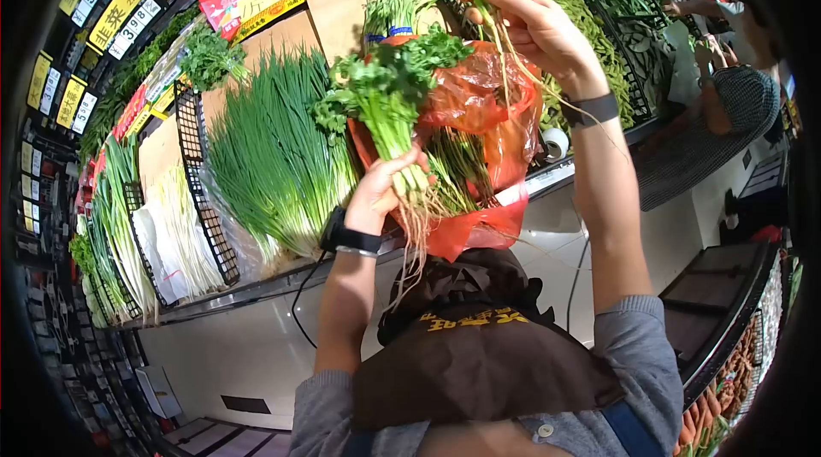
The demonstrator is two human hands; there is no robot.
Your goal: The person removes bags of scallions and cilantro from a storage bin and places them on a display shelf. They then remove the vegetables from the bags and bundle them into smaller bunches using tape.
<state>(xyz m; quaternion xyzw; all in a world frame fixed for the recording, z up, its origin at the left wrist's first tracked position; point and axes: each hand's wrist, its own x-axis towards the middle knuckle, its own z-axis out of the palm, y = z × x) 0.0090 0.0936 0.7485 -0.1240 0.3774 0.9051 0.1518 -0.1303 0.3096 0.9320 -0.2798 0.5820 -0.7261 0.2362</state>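
Note:
My left hand [380, 188] is closed around the lower stems of a bunch of coriander [385, 119]. Its leaves point up and away, and its pale roots hang down below my fingers. Farther out and to the right, my right hand [543, 29] pinches a thin coriander sprig [487, 8] with long, trailing roots. Between and beneath my hands lies an opened red plastic bag [500, 153], with more stems showing inside it. Past the bunch, some thin greens [398, 8] are tied with a blue band.
Left of the bag stand green chives [274, 149], then a black mesh divider [205, 183] and pale yellow chives [184, 226]. Green pods [556, 4] fill the back right. A white roll [556, 143] sits at the stall edge. Another person [727, 123] is at the far right.

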